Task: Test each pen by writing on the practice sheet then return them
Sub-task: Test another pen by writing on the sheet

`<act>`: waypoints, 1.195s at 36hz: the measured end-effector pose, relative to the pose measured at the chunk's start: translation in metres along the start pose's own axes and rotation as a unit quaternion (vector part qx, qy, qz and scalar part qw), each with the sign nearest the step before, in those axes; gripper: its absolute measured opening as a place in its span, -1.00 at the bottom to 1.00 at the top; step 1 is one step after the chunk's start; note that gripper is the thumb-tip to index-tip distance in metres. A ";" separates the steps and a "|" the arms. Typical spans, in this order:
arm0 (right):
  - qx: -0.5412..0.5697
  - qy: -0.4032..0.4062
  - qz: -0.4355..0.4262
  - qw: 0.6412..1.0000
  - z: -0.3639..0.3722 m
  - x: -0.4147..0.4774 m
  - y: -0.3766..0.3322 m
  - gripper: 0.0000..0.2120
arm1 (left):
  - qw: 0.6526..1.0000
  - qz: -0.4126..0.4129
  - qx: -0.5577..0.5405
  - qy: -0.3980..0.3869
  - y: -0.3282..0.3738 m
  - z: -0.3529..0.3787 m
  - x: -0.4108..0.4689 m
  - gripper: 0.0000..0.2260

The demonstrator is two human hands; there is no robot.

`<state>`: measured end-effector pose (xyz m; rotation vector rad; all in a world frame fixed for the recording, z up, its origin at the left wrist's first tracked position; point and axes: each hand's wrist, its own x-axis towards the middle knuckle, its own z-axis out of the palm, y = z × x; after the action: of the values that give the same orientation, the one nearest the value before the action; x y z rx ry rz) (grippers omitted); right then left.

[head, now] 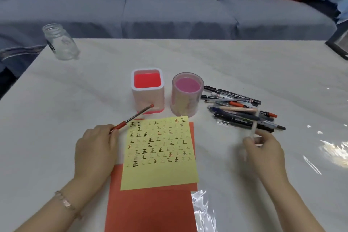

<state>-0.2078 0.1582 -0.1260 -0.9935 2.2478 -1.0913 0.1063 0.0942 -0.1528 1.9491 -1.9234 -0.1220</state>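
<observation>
– Where do our pens sit against the practice sheet (160, 173)?

– Our left grip (96, 149) rests at the sheet's left edge, fingers curled round the red sleeve of the red pen (131, 117). Its metal barrel slants away past the sheet's far left corner, and its end reaches the front of the square holder (148, 100) there. Our right grip (265, 150) hovers off the sheet's right edge, pinching a pale pen (254, 128) that stands nearly upright. It is too blurred for us to tell which end is up.

– And the others?

– A heap of pens (239, 113) lies on the surface (244, 62) beyond the sheet's far right corner, just beside the round holder (185, 105). We see no pens standing up out of either holder.

– How do we expect these to handle?

– Light and stiff, we judge. The smooth round barrels will roll on this glossy surface, and the stacked ones may slide if we tug from below. We would take one from the top of the heap, pinching at mid-barrel, then shift to the ribbed sleeve near the tip for writing.

– And the sheet?

– Thin paper lying on a red paper (150, 211). It looks likely to skid under a firm stroke, so we would steady its left edge.
</observation>
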 end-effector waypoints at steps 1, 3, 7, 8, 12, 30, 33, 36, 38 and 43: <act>0.023 0.003 -0.008 1.000 0.002 -0.006 -0.006 -0.76 | 1.000 -0.007 0.014 0.005 -0.008 0.002 0.001 -0.85; 0.066 -0.007 -0.022 0.998 0.009 -0.019 -0.020 -0.76 | 0.999 -0.019 0.024 0.014 -0.020 0.006 0.001 -0.87; 0.130 -0.063 -0.066 0.987 0.024 -0.041 -0.043 -0.77 | 0.999 -0.016 0.042 0.011 -0.033 0.013 0.003 -0.91; 0.139 -0.079 -0.077 0.984 0.028 -0.046 -0.047 -0.77 | 0.999 -0.020 0.046 0.006 -0.035 0.014 0.004 -0.90; 0.183 -0.144 -0.089 0.968 0.044 -0.060 -0.060 -0.78 | 0.998 -0.040 0.038 -0.005 -0.035 0.013 0.006 -0.86; 0.323 -0.262 -0.081 0.906 0.071 -0.086 -0.069 -0.69 | 0.916 0.218 -0.223 -0.251 0.064 -0.037 -0.039 -0.72; 0.294 -0.279 -0.098 0.909 0.067 -0.087 -0.064 -0.65 | 0.903 0.254 -0.211 -0.274 0.063 -0.034 -0.043 -0.62; 0.292 -0.293 -0.109 0.904 0.065 -0.087 -0.061 -0.64 | 0.888 0.266 -0.259 -0.270 0.058 -0.028 -0.046 -0.67; 0.296 -0.303 -0.125 0.897 0.062 -0.084 -0.058 -0.61 | 0.883 0.259 -0.277 -0.276 0.058 -0.027 -0.046 -0.70; 0.274 -0.331 -0.188 0.883 0.050 -0.074 -0.055 -0.72 | 0.898 0.218 -0.256 -0.284 0.055 -0.033 -0.043 -0.81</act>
<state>-0.1053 0.1665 -0.1051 -1.3131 1.1380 -1.2012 0.0636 0.1449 -0.1136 1.1717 -2.3129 -1.0489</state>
